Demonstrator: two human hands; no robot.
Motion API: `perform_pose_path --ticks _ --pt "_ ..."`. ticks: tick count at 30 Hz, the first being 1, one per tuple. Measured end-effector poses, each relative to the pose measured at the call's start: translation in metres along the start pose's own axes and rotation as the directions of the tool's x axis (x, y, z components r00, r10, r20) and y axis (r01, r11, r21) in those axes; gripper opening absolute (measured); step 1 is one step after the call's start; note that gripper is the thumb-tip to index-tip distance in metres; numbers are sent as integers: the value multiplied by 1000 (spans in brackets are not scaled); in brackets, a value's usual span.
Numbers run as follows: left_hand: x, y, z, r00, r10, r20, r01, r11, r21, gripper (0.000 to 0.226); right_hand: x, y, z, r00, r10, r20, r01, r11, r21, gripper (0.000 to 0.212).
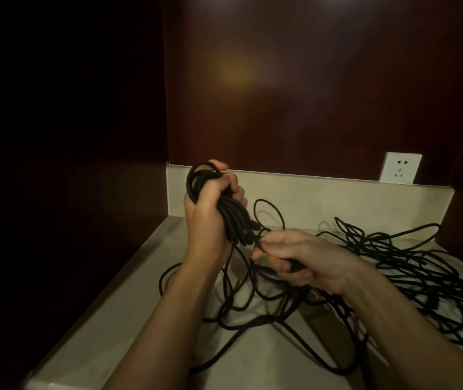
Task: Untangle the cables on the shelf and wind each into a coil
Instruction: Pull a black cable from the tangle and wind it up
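Two bare hands over a pale stone shelf (106, 319), dim light, dark red-brown wood panels (309, 94) behind and to the left. Left hand (210, 209) raised upright, fingers and thumb wrapped tight round one coil (233, 218) of black cable, a bundle of many turns; top loop of the bundle arches over the fist, lower loop ends stick out below the palm toward the other hand. Exact number of turns in the bundle: cannot tell, roughly a handful or more, strands blur together. Right hand (300, 260) lower and just beside the coil's bottom end, fingers curled in a narrow pinch on one strand (255, 243) that runs up into the bundle; a dark length of cable also passes through its palm. One loose tangle (393, 266) of black cable sprawls on the shelf, mostly to the right and under the right forearm, with open loops reaching left beneath both wrists and toward the front edge. How many separate cables make up the tangle: cannot tell, all same colour and overlapping. One low pale backsplash (337, 198) runs along the back of the shelf. One white wall socket (400, 167) sits above it at the right, well apart from the hands, nothing plugged in. Two forearms bare, no sleeves seen.
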State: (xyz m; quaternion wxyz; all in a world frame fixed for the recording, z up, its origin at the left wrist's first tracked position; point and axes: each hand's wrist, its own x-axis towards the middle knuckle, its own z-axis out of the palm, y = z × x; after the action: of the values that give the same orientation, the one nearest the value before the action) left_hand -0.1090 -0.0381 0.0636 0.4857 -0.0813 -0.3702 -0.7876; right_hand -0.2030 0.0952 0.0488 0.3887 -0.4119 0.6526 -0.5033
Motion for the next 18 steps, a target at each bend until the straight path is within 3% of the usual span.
perform_pose_path --ticks 2,4,5,6,7,8,10,12,16,18 --pt "0 -7 -1 991 62 -115 -51 994 101 20 2 -1 15 985 -88 -148 19 908 -418 24" --pt "1 -10 -4 962 166 -215 -126 974 189 17 0 4 40 924 -300 -239 -21 582 -813 23" --pt "0 -11 -4 945 246 -215 -181 942 283 15 -4 8 54 903 -359 -236 -77 405 -911 32" --pt "-3 -11 -3 927 333 -171 -243 883 402 15 -7 15 65 886 -399 -238 -115 308 -944 47" --pt "-7 -12 -4 906 412 -97 -311 804 507 15 -8 24 72 868 -429 -251 -137 279 -950 58" --pt "-10 -12 -3 880 476 -12 -380 718 583 15 -7 31 74 844 -462 -273 -155 277 -948 62" --pt "-13 -12 -6 841 522 146 -471 569 674 13 -9 37 68 766 -550 -334 -133 372 -918 51" --pt "-11 -10 -14 828 474 299 -518 446 730 14 -15 41 60 707 -631 -318 19 468 -884 35" --pt "-9 -7 -30 799 252 546 -594 181 784 29 -35 39 40 729 -658 -189 295 550 -781 7" --pt "-13 -8 -31 768 188 612 -629 41 776 29 -42 35 36 778 -620 -104 337 550 -764 9"
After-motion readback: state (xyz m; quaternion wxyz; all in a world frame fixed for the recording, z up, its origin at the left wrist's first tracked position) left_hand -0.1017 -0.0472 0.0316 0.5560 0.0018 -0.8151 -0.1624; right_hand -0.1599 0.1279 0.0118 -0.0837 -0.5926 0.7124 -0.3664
